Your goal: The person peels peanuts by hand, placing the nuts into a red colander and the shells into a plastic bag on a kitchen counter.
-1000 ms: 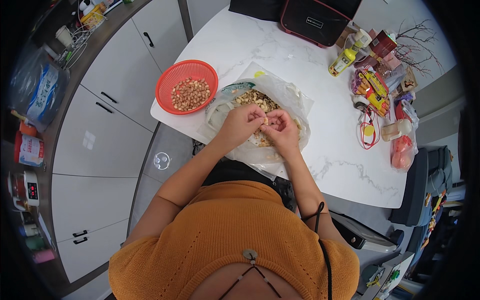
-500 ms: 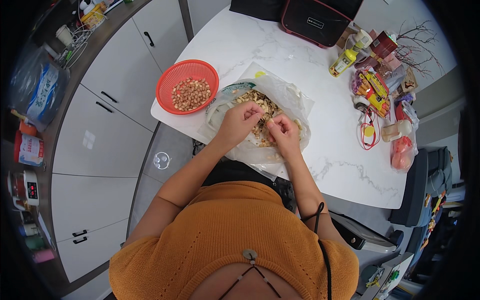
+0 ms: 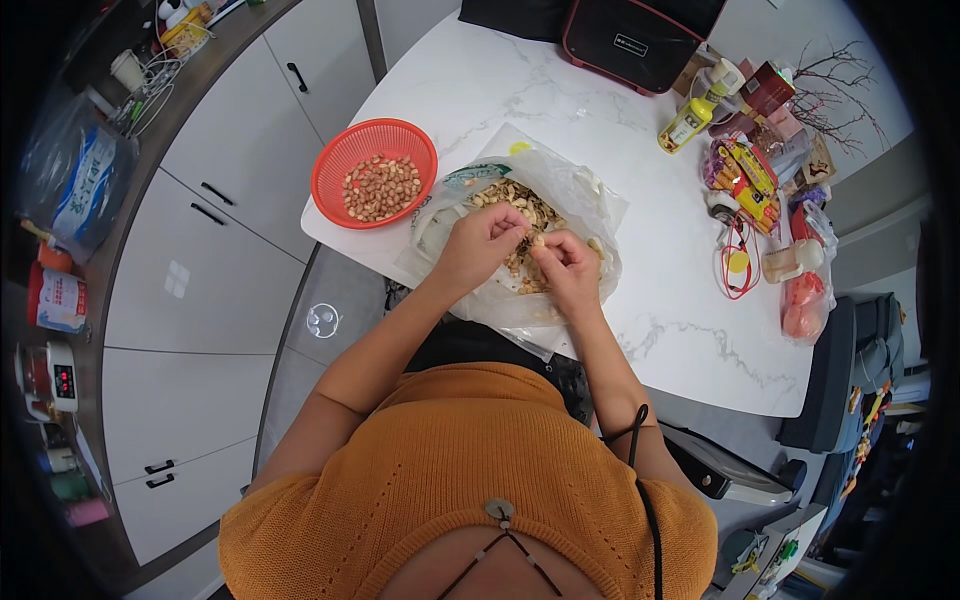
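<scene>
Okay, head view: red basket (image 3: 374,138) on the white table (image 3: 690,250) holds shelled peanuts (image 3: 382,190). Plastic bag (image 3: 585,190) beside it, mouth open, holds peanut shells (image 3: 540,212). Over the bag, my right hand (image 3: 571,275) pinches a pale piece (image 3: 538,241); my left hand (image 3: 478,250) has fingers curled together, can't tell if gripping anything.

Left of you: white cabinets (image 3: 200,290), black handles (image 3: 208,214), dark brown counter (image 3: 92,350) along them; one door carries a small pale reflection (image 3: 176,280). Floor (image 3: 350,285) between cabinets and table (image 3: 690,290): grey. Your table: white top, grey marble veining. Right of you: dark blue-grey sofa (image 3: 850,375). Beyond the table's far right: pale wall (image 3: 765,30). Light: fairly even.
</scene>
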The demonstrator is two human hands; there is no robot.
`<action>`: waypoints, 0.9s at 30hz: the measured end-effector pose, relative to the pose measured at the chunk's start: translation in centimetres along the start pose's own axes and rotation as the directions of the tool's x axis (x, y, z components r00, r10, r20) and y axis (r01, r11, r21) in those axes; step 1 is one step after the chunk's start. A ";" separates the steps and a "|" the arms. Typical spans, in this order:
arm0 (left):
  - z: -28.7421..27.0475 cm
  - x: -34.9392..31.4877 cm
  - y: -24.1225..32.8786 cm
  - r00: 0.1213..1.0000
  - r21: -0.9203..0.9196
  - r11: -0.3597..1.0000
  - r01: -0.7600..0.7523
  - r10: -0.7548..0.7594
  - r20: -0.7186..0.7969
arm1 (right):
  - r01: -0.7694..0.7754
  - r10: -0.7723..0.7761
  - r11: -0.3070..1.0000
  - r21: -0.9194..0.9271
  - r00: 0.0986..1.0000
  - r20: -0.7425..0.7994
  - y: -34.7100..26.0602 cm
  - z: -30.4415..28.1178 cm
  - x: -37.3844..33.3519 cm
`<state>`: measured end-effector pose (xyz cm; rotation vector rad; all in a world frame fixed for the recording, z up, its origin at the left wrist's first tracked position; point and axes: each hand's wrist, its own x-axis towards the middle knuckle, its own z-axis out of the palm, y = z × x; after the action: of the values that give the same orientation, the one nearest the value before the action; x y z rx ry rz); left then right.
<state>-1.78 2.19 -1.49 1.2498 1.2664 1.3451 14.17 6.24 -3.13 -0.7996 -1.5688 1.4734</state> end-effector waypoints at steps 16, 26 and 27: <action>-0.6 -0.2 1.1 0.978 -0.085 0.980 0.180 -0.168 0.126 | 0.271 -0.313 0.896 -0.352 0.948 -0.065 -0.4 0.4 0.2; -0.5 -0.2 1.3 0.970 -0.206 0.965 0.163 -0.118 0.215 | 0.115 -0.118 0.993 -0.035 0.988 -0.098 0.2 0.3 0.5; -0.5 -0.2 1.2 0.969 -0.211 0.963 0.167 -0.121 0.215 | 0.114 -0.118 0.992 -0.046 0.989 -0.089 0.2 0.2 0.5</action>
<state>-2.23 1.86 -0.29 1.0808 1.0115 1.1897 13.70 6.60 -3.22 -0.7750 -1.5547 1.3073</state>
